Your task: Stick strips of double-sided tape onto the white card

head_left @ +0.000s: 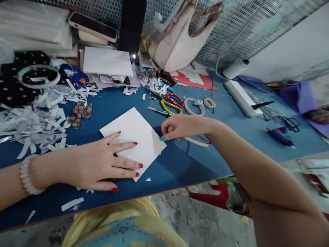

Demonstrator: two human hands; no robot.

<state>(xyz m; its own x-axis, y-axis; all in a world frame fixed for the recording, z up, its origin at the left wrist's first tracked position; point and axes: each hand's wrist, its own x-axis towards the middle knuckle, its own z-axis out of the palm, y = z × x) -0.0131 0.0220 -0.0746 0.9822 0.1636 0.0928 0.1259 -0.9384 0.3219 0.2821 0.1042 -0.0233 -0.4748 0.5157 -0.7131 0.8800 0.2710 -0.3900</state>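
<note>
A white square board lies at a slant on the blue table. My left hand rests flat on its left part, fingers spread. At the board's right corner, my right hand is closed with its fingers curled and thumb tip close to the edge. Out from beneath that hand shows a narrow white roll of tape, raised a little off the table by its shadow; the fingers' grip on it is partly hidden. Just beyond the board lie scissors with red and yellow handles and a green cutter knife.
White paper strips heap up at the left. Two more tape rolls lie behind my right hand. Toward the back are a stack topped by a white board and a pink handbag. A white power strip lies right.
</note>
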